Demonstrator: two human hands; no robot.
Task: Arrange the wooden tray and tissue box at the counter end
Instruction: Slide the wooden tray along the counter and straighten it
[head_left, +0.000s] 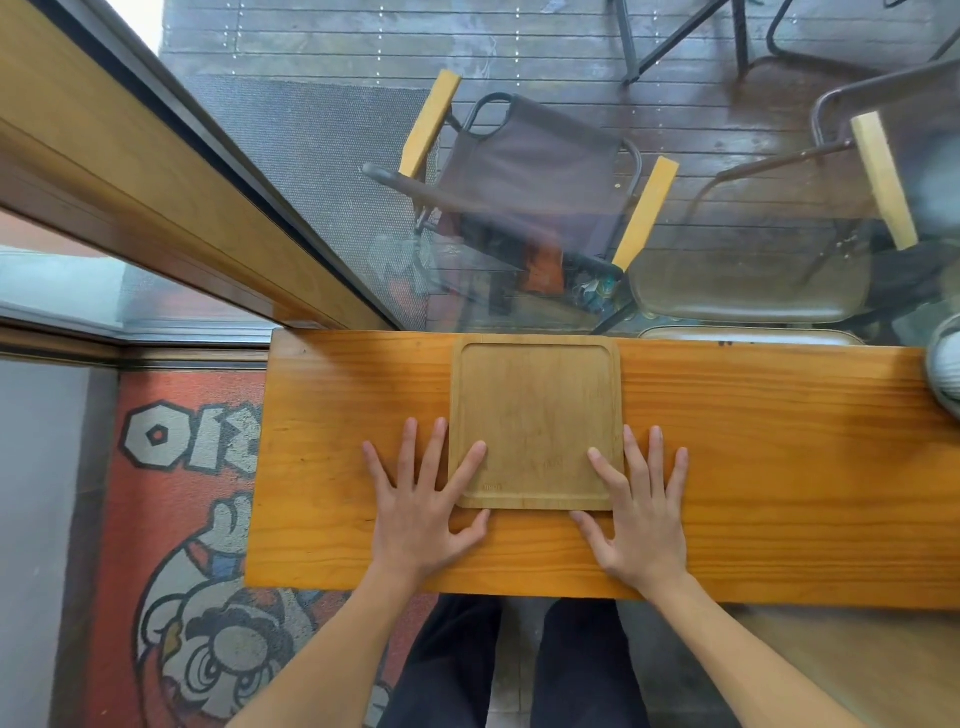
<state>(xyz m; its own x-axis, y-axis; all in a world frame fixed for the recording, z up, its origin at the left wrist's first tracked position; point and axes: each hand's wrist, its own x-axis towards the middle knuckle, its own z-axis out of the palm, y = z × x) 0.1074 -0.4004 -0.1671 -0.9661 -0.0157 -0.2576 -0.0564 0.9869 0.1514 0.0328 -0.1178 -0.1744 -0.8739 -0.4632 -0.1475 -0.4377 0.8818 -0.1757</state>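
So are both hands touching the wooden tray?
Touching. The head view shows left hand and right hand fingers overlapping the wooden tray's near corners.

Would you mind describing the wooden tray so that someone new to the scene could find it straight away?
Find the long orange-brown counter running along the window. Near its left end, against the far edge, lies the tray, with the left hand and right hand flat at its near corners. It is paler than the counter, square, with rounded corners and a raised rim.

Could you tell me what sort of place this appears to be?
Probably a café window seat: a narrow wooden counter runs against a glass window, with folding chairs on decking outside and a wooden tray on it.
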